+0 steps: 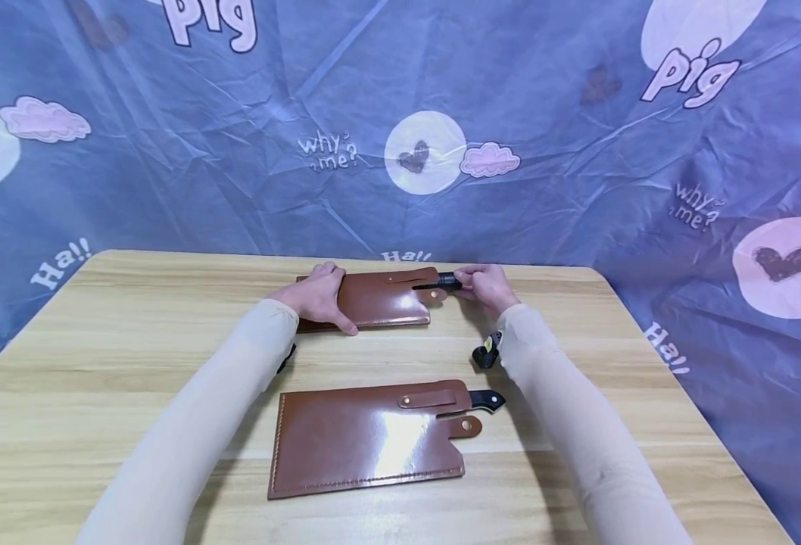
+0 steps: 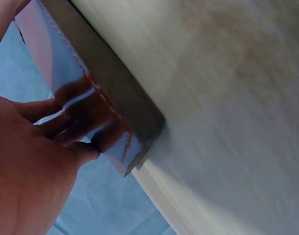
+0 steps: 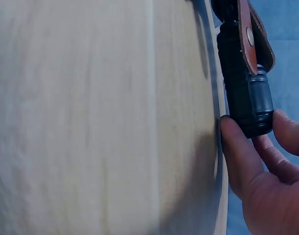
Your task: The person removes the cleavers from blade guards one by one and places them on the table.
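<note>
Under the flat left hand lies the far sheath; right hand pinches its handle.

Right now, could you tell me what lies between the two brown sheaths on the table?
Only bare wooden table separates the far sheath from the near sheath, in the head view.

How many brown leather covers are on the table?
2. The far brown leather sheath lies under the left hand, with the right hand pinching its black handle. The near brown leather sheath lies untouched in front.

Both hands hold the far sheath and its black handle.
</note>
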`<action>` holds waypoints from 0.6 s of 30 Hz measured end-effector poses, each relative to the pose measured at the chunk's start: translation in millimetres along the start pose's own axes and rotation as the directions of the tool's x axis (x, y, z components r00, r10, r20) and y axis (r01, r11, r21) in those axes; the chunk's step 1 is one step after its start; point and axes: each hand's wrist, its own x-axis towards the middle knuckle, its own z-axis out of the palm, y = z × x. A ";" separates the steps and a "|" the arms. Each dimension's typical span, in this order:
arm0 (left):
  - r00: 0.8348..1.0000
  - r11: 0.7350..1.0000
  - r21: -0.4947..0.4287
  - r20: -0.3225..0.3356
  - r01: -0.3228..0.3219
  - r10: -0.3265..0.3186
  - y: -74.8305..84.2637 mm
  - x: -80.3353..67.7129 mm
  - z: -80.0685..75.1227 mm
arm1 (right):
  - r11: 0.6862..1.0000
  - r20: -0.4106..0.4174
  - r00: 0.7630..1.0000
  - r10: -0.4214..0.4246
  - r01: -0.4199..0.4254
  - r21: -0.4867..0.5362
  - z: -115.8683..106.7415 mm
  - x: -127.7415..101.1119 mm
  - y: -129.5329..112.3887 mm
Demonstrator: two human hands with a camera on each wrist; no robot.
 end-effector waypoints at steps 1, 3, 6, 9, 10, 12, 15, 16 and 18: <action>1.000 1.000 0.002 0.002 0.002 -0.002 0.0 0.2 0.0 | 1.000 0.001 1.000 -0.001 0.001 0.004 -0.4 -0.1 0.3; 1.000 1.000 0.002 0.000 0.003 -0.003 0.2 0.2 -0.3 | 1.000 0.003 1.000 -0.004 0.004 0.015 -1.1 0.2 1.3; 1.000 1.000 0.005 -0.001 -0.003 0.003 1.1 0.2 -0.2 | 1.000 0.005 1.000 -0.003 0.003 0.022 -2.6 0.8 2.1; 1.000 1.000 0.002 0.004 -0.010 0.010 2.0 0.1 0.3 | 1.000 0.010 1.000 -0.006 0.006 0.012 -4.0 -0.4 1.7; 1.000 1.000 0.002 0.006 -0.013 0.013 2.2 -0.1 0.3 | 1.000 0.012 1.000 -0.012 0.012 0.008 -4.2 -0.9 1.3; 1.000 1.000 0.002 0.004 -0.012 0.012 2.1 -0.8 0.0 | 1.000 0.017 0.999 -0.028 0.028 0.002 -4.4 -1.7 0.3; 1.000 1.000 0.004 -0.002 -0.007 0.007 2.0 -2.3 -0.9 | 0.999 0.019 0.999 -0.049 0.050 -0.007 -3.5 -2.5 -1.0; 1.000 1.000 0.004 -0.003 -0.006 0.006 2.0 -2.8 -1.3 | 0.999 0.017 0.999 -0.052 0.052 -0.014 -3.2 -2.8 -1.5; 1.000 1.000 0.005 -0.003 -0.004 0.004 2.0 -3.7 -1.9 | 0.998 0.014 0.999 -0.051 0.051 -0.020 -2.7 -3.3 -2.0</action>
